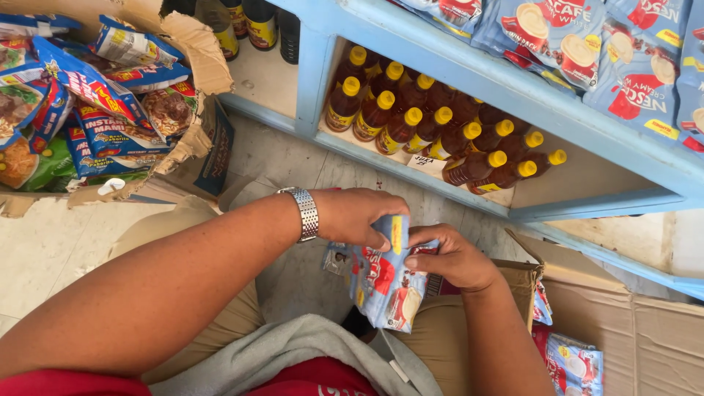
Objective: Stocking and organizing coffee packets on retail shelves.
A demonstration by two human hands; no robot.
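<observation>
My left hand [357, 215], with a metal watch [306, 213] on its wrist, pinches the top edge of a strip of light blue sachet packets [385, 279] with red and white print. My right hand [453, 258] grips the same strip from its right side. The strip hangs down over my lap, above my tan trousers. Both hands are closed on it, close together, low in front of a blue shelf.
A blue shelf [411, 158] holds several dark bottles with yellow caps [440, 132]. More blue sachet packets hang at top right [609, 51]. A torn carton of noodle packs [95, 103] sits at left. An open cardboard box [631, 330] with sachets is at right.
</observation>
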